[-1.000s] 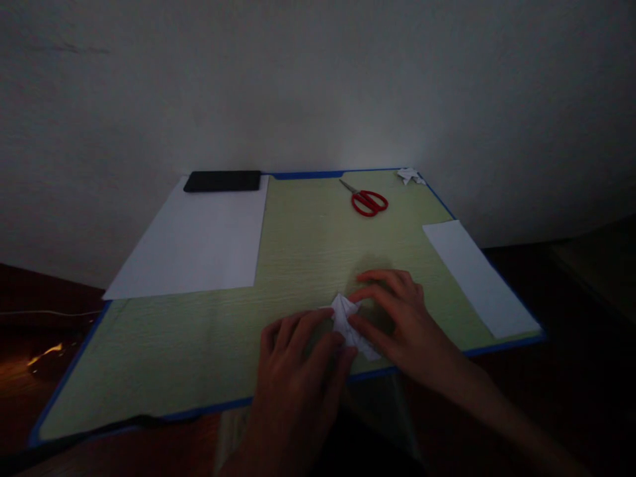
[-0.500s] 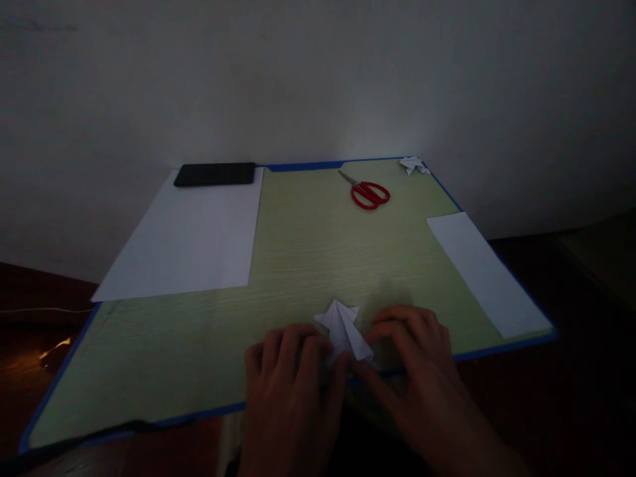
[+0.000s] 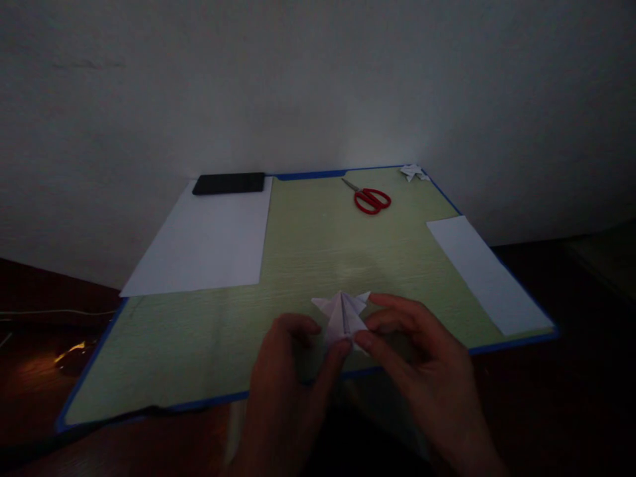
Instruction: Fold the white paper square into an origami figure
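Observation:
A small white folded paper figure with pointed flaps rests near the front edge of a pale green board. My left hand pinches its near end between thumb and curled fingers. My right hand pinches the same end from the right, thumb and forefinger pressed on the paper. Both hands are closed on it; the far flaps stick out free beyond the fingertips.
A white sheet lies at the left of the board, a black phone at its far end. Red scissors and a small folded paper piece sit at the back. A narrow paper strip lies along the right edge.
The fingers of both hands have curled from lying flat on the paper into a pinch at its near end. The figure's flaps now stand more spread out.

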`<state>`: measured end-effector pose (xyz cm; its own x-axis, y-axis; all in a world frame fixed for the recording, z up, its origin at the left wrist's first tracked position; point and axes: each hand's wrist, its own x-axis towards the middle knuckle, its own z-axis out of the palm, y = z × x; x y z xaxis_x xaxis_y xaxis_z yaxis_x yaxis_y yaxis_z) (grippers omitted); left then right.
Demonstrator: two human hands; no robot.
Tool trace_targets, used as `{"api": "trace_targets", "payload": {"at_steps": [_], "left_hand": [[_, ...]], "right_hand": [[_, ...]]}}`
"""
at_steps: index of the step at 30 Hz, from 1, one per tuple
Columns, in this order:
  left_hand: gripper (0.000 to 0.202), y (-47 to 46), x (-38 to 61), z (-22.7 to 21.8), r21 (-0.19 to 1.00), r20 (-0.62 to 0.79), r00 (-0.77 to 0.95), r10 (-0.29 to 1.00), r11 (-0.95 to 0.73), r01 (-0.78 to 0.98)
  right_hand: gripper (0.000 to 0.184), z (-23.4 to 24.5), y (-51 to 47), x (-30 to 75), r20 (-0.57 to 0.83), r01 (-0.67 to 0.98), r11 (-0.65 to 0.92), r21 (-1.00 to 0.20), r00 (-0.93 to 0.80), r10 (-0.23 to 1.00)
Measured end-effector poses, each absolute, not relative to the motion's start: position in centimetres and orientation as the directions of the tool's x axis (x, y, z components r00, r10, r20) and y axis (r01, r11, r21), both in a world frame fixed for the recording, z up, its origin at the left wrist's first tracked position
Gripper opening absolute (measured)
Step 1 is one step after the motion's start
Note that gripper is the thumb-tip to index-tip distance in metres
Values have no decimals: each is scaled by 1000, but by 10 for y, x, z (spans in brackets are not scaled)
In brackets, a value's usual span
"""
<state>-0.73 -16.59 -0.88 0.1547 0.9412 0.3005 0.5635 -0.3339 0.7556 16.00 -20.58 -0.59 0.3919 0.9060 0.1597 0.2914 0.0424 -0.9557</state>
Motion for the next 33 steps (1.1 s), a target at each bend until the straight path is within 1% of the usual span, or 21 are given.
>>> {"api": "trace_targets", "payload": {"at_steps": [1, 2, 3, 5, 6, 7, 8, 9, 11, 13, 14, 16, 19, 20, 23, 25, 27, 29, 30, 31, 33], "left_hand": [[20, -162, -8, -3, 780, 244, 223, 944, -327, 533], [23, -158, -9, 3, 804, 179, 308, 934, -320, 501], [31, -153, -9, 9, 828, 159, 362, 918, -324, 458], [34, -145, -9, 19, 862, 194, 374, 907, -339, 377], [31, -143, -9, 23, 863, 233, 344, 909, -357, 357], [31, -141, -8, 26, 862, 271, 294, 917, -367, 350], [30, -139, -8, 29, 862, 303, 258, 917, -379, 337], [31, -139, -7, 31, 858, 329, 254, 909, -400, 322], [32, -140, -7, 36, 862, 368, 221, 903, -421, 282], [33, -142, -7, 42, 878, 388, 211, 897, -430, 211], [35, -144, -8, 46, 881, 401, 200, 894, -436, 183], [37, -149, -9, 56, 881, 430, 191, 882, -456, 122], [36, -160, -10, 69, 884, 433, 275, 859, -464, 56], [37, -163, -10, 72, 885, 429, 282, 858, -462, 60], [45, -172, -10, 72, 882, 458, 174, 872, -470, 34], [47, -175, -11, 67, 869, 489, 128, 863, -494, 13], [46, -178, -15, 62, 852, 517, 100, 850, -522, 37], [45, -180, -22, 58, 831, 541, 110, 834, -550, 85], [45, -181, -25, 58, 820, 548, 132, 826, -561, 109], [45, -182, -28, 57, 812, 547, 166, 820, -568, 134], [45, -183, -33, 57, 795, 535, 247, 808, -580, 178]], "right_hand": [[34, -4, -202, 157, 165, 243, 65, -968, 419, 893], [36, -3, -198, 155, 174, 201, 93, -975, 440, 881], [34, -2, -194, 153, 192, 162, 131, -978, 464, 865], [34, 1, -185, 149, 210, 84, 195, -977, 512, 833], [35, 3, -181, 149, 219, 59, 220, -974, 506, 834], [31, 5, -178, 149, 225, 54, 226, -973, 465, 856], [22, 8, -175, 149, 236, 72, 227, -971, 405, 883], [18, 12, -172, 150, 249, 98, 229, -969, 354, 902], [25, 22, -170, 153, 304, 151, 273, -950, 251, 919], [25, 32, -172, 154, 376, 187, 344, -920, 174, 910], [24, 37, -174, 154, 409, 200, 376, -905, 160, 898], [24, 45, -180, 151, 467, 222, 424, -878, 199, 862], [27, 52, -191, 145, 526, 227, 478, -848, 251, 813], [29, 53, -194, 143, 535, 215, 492, -844, 258, 805], [30, 54, -201, 138, 568, 180, 539, -823, 266, 779], [30, 52, -204, 135, 560, 132, 545, -828, 238, 794], [30, 49, -208, 133, 531, 87, 525, -847, 185, 827], [24, 46, -210, 132, 496, 57, 494, -868, 154, 854], [20, 43, -211, 133, 482, 40, 483, -875, 173, 859], [22, 42, -211, 134, 472, 18, 479, -878, 211, 856], [37, 39, -210, 136, 471, -43, 506, -861, 308, 827]]}}
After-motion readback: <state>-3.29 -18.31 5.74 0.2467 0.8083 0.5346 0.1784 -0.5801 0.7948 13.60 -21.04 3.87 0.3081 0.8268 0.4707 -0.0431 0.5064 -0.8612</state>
